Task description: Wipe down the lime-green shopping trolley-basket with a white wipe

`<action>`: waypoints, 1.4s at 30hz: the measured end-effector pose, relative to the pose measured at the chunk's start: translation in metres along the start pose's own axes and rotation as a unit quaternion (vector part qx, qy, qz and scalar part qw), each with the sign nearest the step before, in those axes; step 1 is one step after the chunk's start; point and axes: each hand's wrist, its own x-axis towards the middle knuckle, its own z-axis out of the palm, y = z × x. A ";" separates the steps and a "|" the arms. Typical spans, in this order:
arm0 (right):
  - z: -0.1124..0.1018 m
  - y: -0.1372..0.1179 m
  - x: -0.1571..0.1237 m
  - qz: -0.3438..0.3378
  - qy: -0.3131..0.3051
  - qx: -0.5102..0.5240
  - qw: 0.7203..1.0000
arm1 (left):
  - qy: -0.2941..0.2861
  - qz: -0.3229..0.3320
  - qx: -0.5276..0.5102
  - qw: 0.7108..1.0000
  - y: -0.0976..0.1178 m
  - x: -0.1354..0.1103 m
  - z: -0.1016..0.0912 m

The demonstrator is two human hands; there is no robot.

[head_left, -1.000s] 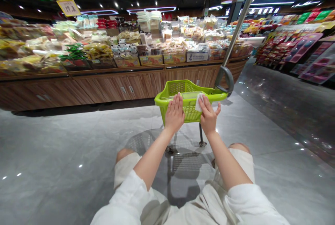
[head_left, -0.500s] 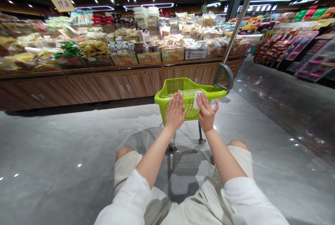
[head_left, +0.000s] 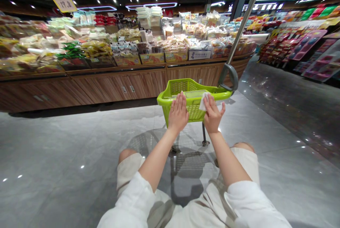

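Here's your left hand (head_left: 178, 113), laid flat with its fingers straight and close together, up against the near side of the green basket (head_left: 195, 113), fingertips reaching the rim; its palm faces away from you, so whether anything sits beneath it, you can't tell from here. Over to the right, your right hand (head_left: 212, 116) has a white cloth (head_left: 203, 102) under its fingers, held against the same near side at the rim, with the little finger lifting out to the right. The basket sits straight ahead of you, just beyond your knees, and both your hands are on it, a stretch of its mesh wall showing between them. A clear panel (head_left: 196, 94) shows just inside the near rim. At the basket's right end there's a dark grey handle (head_left: 235, 76), and a metal pole (head_left: 243, 26) slants up and away to the right from there. Below, a thin leg (head_left: 203, 132) runs down to a small wheel (head_left: 205, 143) on the shiny grey floor (head_left: 66, 143). Across the far side stands a long wooden counter (head_left: 106, 86), heaped with packaged food (head_left: 175, 44), and a yellow-edged price sign (head_left: 63, 3) hangs over its left part. To the far right, more shelves (head_left: 276, 45) carry colourful packets.
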 end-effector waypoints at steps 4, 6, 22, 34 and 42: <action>0.007 -0.001 0.001 0.054 0.041 0.003 0.998 | 0.008 -0.010 0.002 1.000 0.002 0.001 0.004; 0.010 -0.020 0.003 -0.009 -0.007 0.025 1.000 | 0.012 -0.014 -0.001 1.000 0.002 0.001 0.005; 0.017 -0.028 0.012 -0.042 -0.022 0.048 0.998 | 0.008 -0.009 0.002 1.000 -0.001 0.000 0.004; 0.011 0.010 0.010 0.098 0.052 0.002 0.994 | 0.009 -0.003 0.000 1.000 -0.004 0.000 0.002; 0.006 -0.037 0.010 -0.088 -0.073 0.057 0.992 | 0.005 -0.002 0.000 1.000 -0.007 -0.001 0.000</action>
